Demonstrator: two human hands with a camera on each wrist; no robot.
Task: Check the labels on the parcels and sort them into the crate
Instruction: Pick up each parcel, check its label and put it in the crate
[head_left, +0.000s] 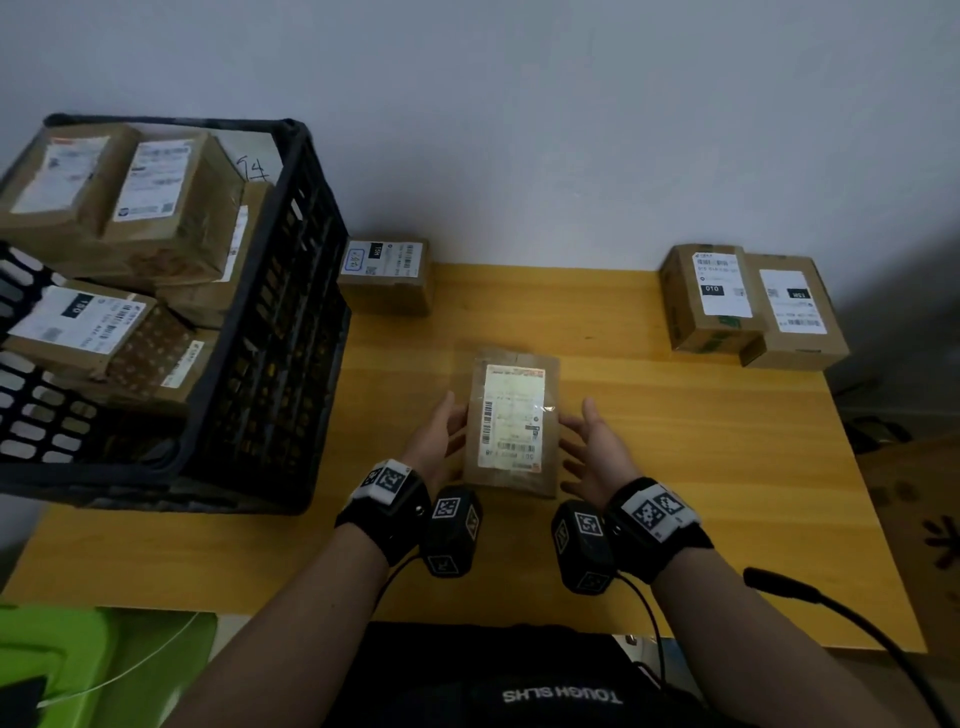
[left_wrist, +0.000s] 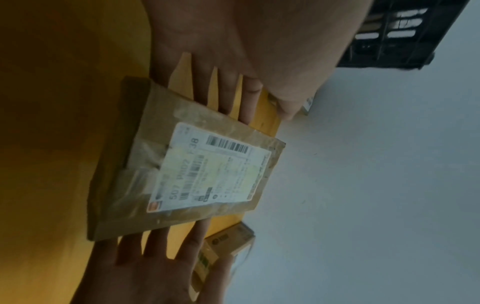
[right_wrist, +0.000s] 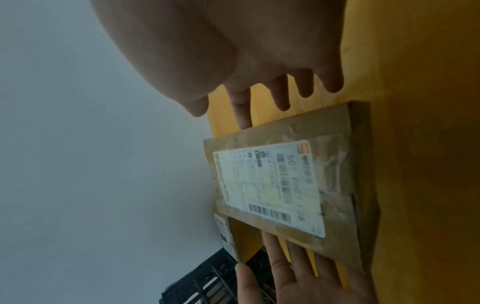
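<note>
The parcel — a flat brown one with its white label facing up — is lying between my two hands, long axis running straight away from me toward the wall. My left hand is reaching in at its left long edge with fingers straight and spread, their tips going under or against that edge; my right hand is doing the same at the right edge, palm open. Neither hand is curling round anything. Whether the parcel is resting on the yellow surface or riding just above it on my fingertips, I cannot tell. The black crate is standing to my left, already holding several boxes — so my left hand is the nearer one, and I am judging the coming carry as a sideways swing leftward and up over the rim.
</note>
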